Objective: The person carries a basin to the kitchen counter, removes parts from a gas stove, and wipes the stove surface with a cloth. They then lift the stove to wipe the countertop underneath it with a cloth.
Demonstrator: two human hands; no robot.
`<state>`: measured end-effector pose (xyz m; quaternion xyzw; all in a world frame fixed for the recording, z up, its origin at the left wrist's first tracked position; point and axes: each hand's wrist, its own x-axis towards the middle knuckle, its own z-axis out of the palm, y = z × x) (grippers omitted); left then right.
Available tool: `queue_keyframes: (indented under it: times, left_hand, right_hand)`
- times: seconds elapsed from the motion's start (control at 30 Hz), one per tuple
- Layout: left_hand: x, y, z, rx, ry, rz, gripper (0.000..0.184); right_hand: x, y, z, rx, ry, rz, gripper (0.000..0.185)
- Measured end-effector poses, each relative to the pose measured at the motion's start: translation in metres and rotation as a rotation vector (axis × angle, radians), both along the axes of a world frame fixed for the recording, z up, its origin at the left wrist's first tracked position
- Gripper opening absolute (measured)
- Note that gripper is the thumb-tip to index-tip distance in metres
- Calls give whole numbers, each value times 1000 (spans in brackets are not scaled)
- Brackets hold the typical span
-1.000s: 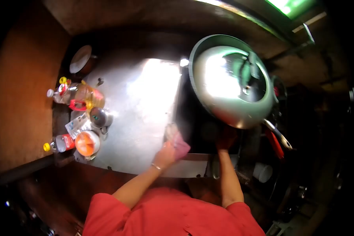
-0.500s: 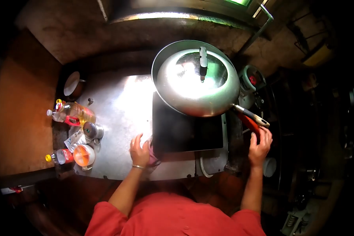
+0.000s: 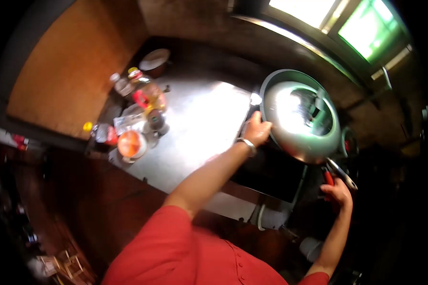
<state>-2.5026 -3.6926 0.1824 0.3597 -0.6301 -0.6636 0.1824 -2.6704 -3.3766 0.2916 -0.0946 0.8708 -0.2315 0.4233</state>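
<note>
A large pan [image 3: 270,78] with a domed steel and glass lid [image 3: 290,137] sits over the back of a black cooktop [image 3: 271,175]. At the pan's left side, my left hand [image 3: 257,131] is closed; what its fingers hold is blurred. My right hand [image 3: 338,192] wraps round the red handle [image 3: 328,176] at the pan's lower right, just below the lid's long handle [image 3: 342,174]. A blurred pinkish patch [image 3: 213,158] shows on the metal counter [image 3: 190,137], partly behind my left forearm.
Oil and sauce bottles, including a large oil bottle [image 3: 150,95], stand at the counter's left with a metal lidded pot [image 3: 156,119] and an orange-topped tub [image 3: 131,144]. A bowl [image 3: 154,60] is at the back left. A white container [image 3: 311,248] sits low at the right.
My left hand has moved from the pink cloth at the counter's front up to the pan's left side. My right hand has closed round the red handle. The camera view has turned.
</note>
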Motion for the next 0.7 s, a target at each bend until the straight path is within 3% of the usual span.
queue_keyframes:
  times: [0.1, 0.2, 0.23, 0.33, 0.37, 0.5, 0.53, 0.6, 0.7]
  left_hand:
    - [-6, -2, -6, -96, 49, 147, 50]
    - [-5, -11, -2, 40, -5, 143, 60]
    - [-12, -9, -17, -223, -41, 237, 57]
    - [7, -14, -2, 79, 76, 98, 48]
    - [22, -13, 1, 184, 116, 76, 46]
    - [96, -26, -67, 379, 315, 118, 32]
    - [123, -31, -78, 380, 246, 219, 30]
    - [176, -46, -97, 451, 99, 432, 27]
    - [253, -70, -145, 443, -103, 650, 34]
  right_hand:
    - [5, -9, 6, -115, -186, 34, 49]
    - [12, -11, -13, -338, -333, -98, 37]
    - [6, -7, -30, -352, -370, -143, 33]
    - [3, -7, -60, -440, -395, -219, 22]
    - [5, -12, -65, -470, -381, -112, 27]
    - [26, -39, -66, -567, -449, -259, 27]
    - [33, -43, -65, -606, -436, -329, 26]
    - [24, -36, -72, -595, -504, -239, 25]
    - [18, -26, -91, -672, -613, -236, 23]
